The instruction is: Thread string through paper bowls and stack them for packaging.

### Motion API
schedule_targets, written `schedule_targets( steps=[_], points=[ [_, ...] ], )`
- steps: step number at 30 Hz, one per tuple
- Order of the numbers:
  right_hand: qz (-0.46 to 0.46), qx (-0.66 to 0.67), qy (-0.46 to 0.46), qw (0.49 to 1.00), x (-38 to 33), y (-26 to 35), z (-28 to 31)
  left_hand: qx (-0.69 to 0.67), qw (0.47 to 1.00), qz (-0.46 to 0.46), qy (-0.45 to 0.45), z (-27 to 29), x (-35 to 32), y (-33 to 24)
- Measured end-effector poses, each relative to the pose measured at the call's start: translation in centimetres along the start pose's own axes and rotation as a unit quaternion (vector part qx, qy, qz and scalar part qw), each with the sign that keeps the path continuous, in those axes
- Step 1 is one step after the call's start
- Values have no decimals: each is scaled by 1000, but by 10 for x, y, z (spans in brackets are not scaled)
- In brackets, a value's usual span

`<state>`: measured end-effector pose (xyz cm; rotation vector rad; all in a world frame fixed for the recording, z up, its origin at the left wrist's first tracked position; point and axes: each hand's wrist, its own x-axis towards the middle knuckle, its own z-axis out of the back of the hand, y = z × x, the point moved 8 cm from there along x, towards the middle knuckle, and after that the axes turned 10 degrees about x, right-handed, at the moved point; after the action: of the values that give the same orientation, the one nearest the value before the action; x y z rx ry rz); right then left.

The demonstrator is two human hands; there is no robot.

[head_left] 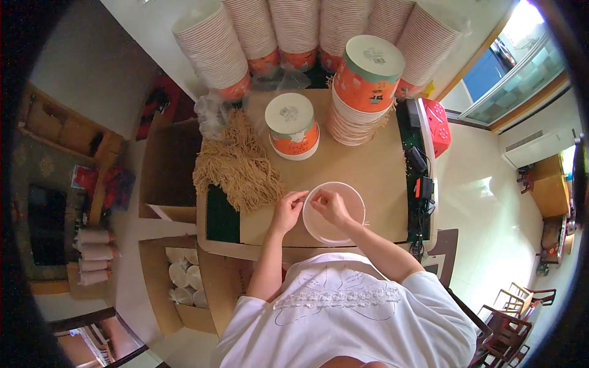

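A white-lined paper bucket [336, 230] stands mouth up near the table's front edge. My left hand [288, 211] is at the outer left side of its rim, with thumb and fingertips brought together. Over the bucket's mouth, close to the same stretch of rim, my right hand [329, 207] is closed in a pinch. Whatever lies between the fingertips of either hand is too small to make out. A tangled heap of tan cords [236, 165] lies to the left of my left hand. Behind the bucket, an orange paper bucket [294, 142] rests upside down.
Upturned paper buckets form a stack [362, 101] at the right rear, before tall wrapped stacks [297, 30] along the wall. Black chargers and cables [422, 184] line the table's right edge, near a red box [437, 129]. An open carton [178, 276] with white rolls stands at left.
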<state>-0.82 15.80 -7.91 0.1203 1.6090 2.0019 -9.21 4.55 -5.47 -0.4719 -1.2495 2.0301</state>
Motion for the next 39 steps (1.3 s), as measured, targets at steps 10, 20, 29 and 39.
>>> schedule_targets(
  steps=[10, 20, 29, 39],
  points=[
    [42, 129, 9, 991, 4, -19, -4, -6, 998, 48, 47, -12, -4, 13],
    [47, 124, 30, 991, 2, -17, -6, -15, 997, 52, 52, -15, -7, 18],
    [49, 118, 32, 991, 1, -14, -6, -24, 994, 80, 65, -18, -10, 21],
    [59, 98, 37, 993, 0, -14, -6, 11, 994, 79, 68, -16, -11, 10]
  ],
)
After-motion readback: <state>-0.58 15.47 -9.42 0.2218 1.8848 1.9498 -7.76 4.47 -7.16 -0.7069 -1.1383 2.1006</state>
